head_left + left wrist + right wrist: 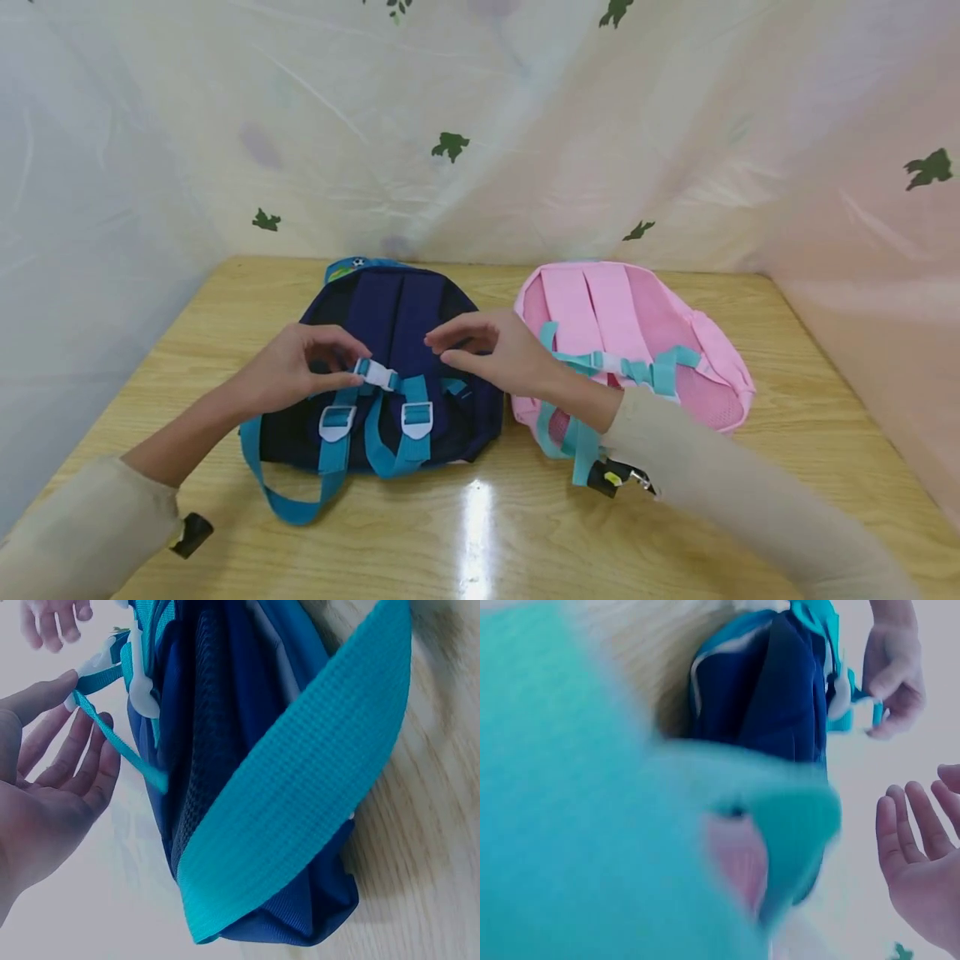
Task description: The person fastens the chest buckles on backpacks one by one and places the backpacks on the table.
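Observation:
My left hand (pixel 281 371) pinches one end of a white chest-strap buckle (pixel 379 375) between thumb and fingers, over the dark blue backpack (pixel 375 308). In the left wrist view a loose teal strap tail (pixel 124 746) hangs below those fingers. The buckle's two halves sit together, joined to teal webbing on both sides. To its right my right hand (pixel 506 350) hovers with relaxed fingers, holding nothing. White strap adjusters (pixel 336 423) lie on the backpack's shoulder straps. In the right wrist view, the right hand (pixel 930 862) shows spread fingers beside the backpack (pixel 787 697).
On the right lies a pink backpack (pixel 645 308), straps up, its turquoise chest strap joined by a buckle (pixel 611 363). My right forearm passes over its lower left. Both bags lie on a wooden table (pixel 360 542). A patterned pale curtain (pixel 525 133) stands behind.

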The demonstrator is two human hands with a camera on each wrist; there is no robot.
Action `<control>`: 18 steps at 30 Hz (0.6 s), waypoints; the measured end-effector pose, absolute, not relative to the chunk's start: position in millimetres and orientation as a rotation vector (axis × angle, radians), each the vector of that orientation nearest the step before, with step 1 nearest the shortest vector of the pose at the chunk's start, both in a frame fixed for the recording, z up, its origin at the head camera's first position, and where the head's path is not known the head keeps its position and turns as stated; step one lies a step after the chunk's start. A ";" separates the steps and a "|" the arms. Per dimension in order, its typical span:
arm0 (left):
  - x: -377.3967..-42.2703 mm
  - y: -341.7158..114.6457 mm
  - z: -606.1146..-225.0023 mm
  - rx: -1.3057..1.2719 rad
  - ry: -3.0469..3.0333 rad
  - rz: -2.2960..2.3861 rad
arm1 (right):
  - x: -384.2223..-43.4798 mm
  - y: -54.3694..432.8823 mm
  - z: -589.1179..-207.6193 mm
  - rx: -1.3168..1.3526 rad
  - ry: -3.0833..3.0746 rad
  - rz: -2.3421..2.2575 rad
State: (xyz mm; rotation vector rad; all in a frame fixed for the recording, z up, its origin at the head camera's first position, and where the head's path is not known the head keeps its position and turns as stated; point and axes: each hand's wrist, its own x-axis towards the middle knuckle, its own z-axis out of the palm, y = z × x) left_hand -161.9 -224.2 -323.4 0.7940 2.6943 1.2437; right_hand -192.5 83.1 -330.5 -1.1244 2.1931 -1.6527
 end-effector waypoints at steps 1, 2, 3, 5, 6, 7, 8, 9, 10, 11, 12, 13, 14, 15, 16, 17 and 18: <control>-161.9 -225.1 -323.4 0.809 2.702 1.231 | -191.5 89.4 -328.3 -1.112 2.233 -1.632; -161.7 -226.1 -323.6 0.833 2.710 1.221 | -190.7 95.7 -326.5 -1.102 2.268 -1.617; -161.4 -227.2 -324.0 0.861 2.719 1.210 | -190.0 102.0 -325.2 -1.082 2.304 -1.601; -160.7 -229.6 -325.2 0.919 2.735 1.196 | -188.8 114.4 -322.8 -1.032 2.376 -1.570; -160.4 -230.5 -325.4 0.943 2.742 1.191 | -188.6 120.6 -322.2 -1.008 2.407 -1.559; -160.3 -231.4 -325.8 0.970 2.752 1.184 | -188.5 126.8 -321.6 -0.990 2.440 -1.548; -159.8 -232.2 -326.1 0.988 2.757 1.184 | -188.8 132.8 -321.8 -0.976 2.474 -1.539; -159.6 -232.6 -326.2 1.002 2.762 1.183 | -189.0 139.0 -321.9 -0.966 2.511 -1.530; -159.3 -232.7 -326.0 1.016 2.768 1.181 | -188.9 145.6 -321.7 -0.956 2.553 -1.515; -159.2 -232.7 -325.6 1.028 2.776 1.176 | -188.7 152.6 -321.8 -0.948 2.602 -1.495; -159.2 -232.6 -325.2 1.035 2.779 1.174 | -188.4 159.8 -321.8 -0.944 2.653 -1.474; -159.2 -232.5 -324.8 1.041 2.781 1.171 | -188.1 167.1 -321.8 -0.937 2.704 -1.450; -159.2 -232.6 -324.3 1.044 2.784 1.166 | -188.0 174.6 -322.0 -0.932 2.756 -1.420; -159.1 -232.9 -324.0 1.042 2.790 1.157 | -187.8 182.2 -322.2 -0.920 2.807 -1.385; -159.0 -233.3 -323.7 1.031 2.799 1.147 | -187.7 189.8 -322.3 -0.910 2.857 -1.346; -158.8 -233.9 -323.3 1.006 2.813 1.132 | -187.7 197.3 -322.3 -0.898 2.907 -1.303; -158.9 -234.6 -323.1 0.978 2.831 1.114 | -187.9 204.9 -322.5 -0.875 2.955 -1.255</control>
